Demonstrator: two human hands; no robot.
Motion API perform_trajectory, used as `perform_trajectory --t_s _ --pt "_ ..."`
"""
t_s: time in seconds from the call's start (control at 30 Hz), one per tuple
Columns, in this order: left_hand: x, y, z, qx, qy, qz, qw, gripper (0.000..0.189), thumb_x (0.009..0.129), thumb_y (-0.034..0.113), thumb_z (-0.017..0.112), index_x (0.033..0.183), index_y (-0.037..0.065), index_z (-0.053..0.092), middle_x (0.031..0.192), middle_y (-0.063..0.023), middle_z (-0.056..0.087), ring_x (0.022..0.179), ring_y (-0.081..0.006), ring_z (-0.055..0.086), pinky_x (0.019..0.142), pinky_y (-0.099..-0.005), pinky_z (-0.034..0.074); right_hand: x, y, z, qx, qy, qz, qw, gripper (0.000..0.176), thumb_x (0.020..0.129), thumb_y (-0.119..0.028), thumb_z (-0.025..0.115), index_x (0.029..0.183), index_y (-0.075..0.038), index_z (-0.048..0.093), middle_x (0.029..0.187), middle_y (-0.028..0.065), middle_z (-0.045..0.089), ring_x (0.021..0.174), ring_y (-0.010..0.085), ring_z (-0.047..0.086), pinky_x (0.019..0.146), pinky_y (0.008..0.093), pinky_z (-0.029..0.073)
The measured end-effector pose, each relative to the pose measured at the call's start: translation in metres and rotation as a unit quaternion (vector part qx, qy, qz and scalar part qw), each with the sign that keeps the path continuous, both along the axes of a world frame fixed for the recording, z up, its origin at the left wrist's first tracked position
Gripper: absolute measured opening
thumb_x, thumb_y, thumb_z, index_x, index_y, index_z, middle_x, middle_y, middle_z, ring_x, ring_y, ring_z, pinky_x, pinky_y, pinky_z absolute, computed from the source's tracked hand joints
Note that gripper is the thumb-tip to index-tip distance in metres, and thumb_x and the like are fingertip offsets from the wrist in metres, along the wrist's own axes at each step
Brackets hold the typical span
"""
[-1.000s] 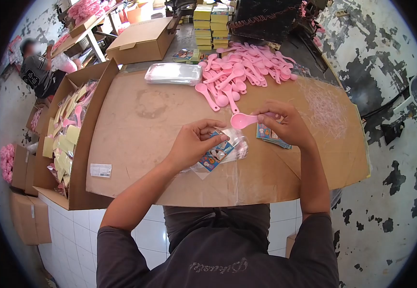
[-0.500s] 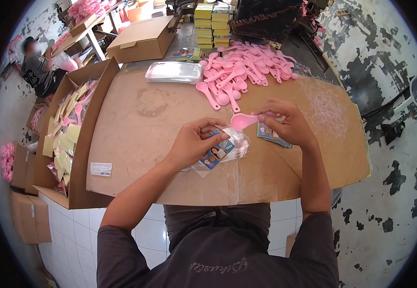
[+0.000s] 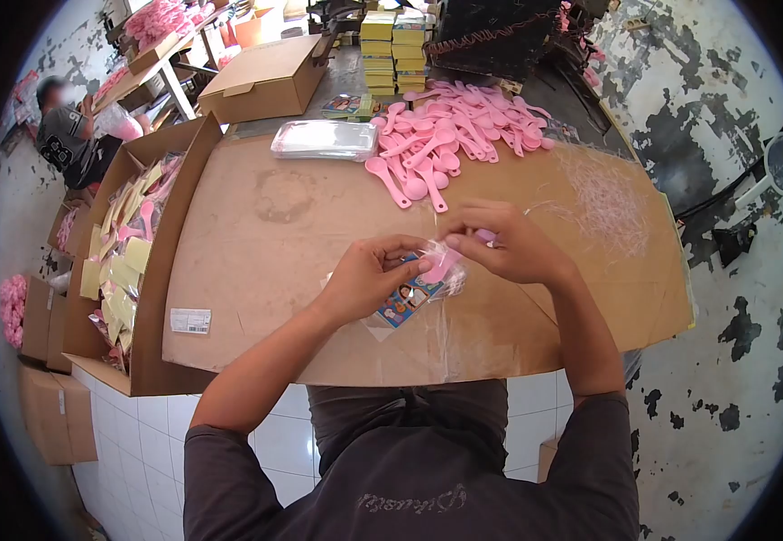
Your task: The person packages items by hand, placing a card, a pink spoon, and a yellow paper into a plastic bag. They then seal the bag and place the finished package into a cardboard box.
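My left hand (image 3: 378, 275) is closed on a clear plastic bag with a blue printed card (image 3: 400, 304) in its lower part. At the bag's mouth, my right hand (image 3: 495, 239) pinches a pink spoon (image 3: 441, 263), whose bowl end lies over the card, partly inside the plastic. My right fingers cover most of the handle. Beyond both hands lies a pile of pink spoons (image 3: 464, 126). A stack of clear bags (image 3: 324, 140) sits to the left of that pile.
Cardboard (image 3: 256, 261) covers the table. An open carton (image 3: 148, 316) of packed bags stands at the left. Behind are a closed box (image 3: 265, 77), stacked cards (image 3: 394, 54) and a dark machine (image 3: 491, 41). Plastic strands (image 3: 608, 207) lie right. Another person (image 3: 67, 135) sits far left.
My right hand has moved left and slightly down with the spoon, from beside the bag to its mouth. The spoon's bowl now overlaps the card.
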State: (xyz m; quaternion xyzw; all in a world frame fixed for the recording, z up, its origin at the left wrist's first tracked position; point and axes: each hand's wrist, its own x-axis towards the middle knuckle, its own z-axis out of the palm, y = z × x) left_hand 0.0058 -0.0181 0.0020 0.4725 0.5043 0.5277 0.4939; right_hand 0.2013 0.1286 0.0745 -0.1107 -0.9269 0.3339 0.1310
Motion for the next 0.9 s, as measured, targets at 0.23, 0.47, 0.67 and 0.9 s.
perform_trajectory --t_s 0.23,0.47,0.67,0.9 --pt "-0.011 -0.001 -0.003 0.019 -0.067 -0.098 0.993 0.031 0.102 0.013 0.069 0.128 -0.005 0.066 0.108 -0.0083 0.076 0.095 -0.0079 0.070 0.082 -0.0240 0.056 -0.015 -0.026 -0.025 -0.401 0.076 0.130 0.904 0.068 0.103 -0.047 0.045 0.147 0.005 0.050 0.150 0.0202 0.052 0.148 0.0306 0.040 0.124 0.0429 0.025" --pt "-0.016 -0.004 -0.003 -0.003 -0.135 -0.165 0.977 0.041 0.102 0.018 0.070 0.136 -0.002 0.060 0.114 -0.0068 0.074 0.102 -0.0096 0.068 0.091 -0.0267 0.053 0.000 -0.012 0.012 -0.109 0.068 0.126 0.984 0.023 0.094 -0.007 0.068 0.117 -0.002 0.071 0.122 0.0123 0.069 0.119 0.0254 0.063 0.104 0.0391 0.047" --pt "-0.009 -0.003 0.010 0.104 -0.062 -0.048 0.991 0.048 0.102 0.014 0.067 0.145 0.000 0.052 0.141 -0.0113 0.062 0.132 -0.0179 0.057 0.110 -0.0344 0.047 -0.001 -0.023 0.050 0.046 0.144 0.099 0.984 0.010 0.087 0.002 0.075 0.096 -0.002 0.075 0.100 0.0079 0.071 0.096 0.0197 0.068 0.082 0.0347 0.053" --pt "-0.002 -0.020 0.038 0.195 0.104 -0.050 0.974 0.051 0.098 0.006 0.066 0.146 0.004 0.052 0.145 -0.0121 0.060 0.135 -0.0204 0.057 0.111 -0.0362 0.047 0.002 -0.040 0.066 0.074 0.133 -0.048 0.987 0.008 0.089 -0.003 0.072 0.097 -0.001 0.072 0.088 0.0065 0.070 0.079 0.0146 0.066 0.069 0.0285 0.051"
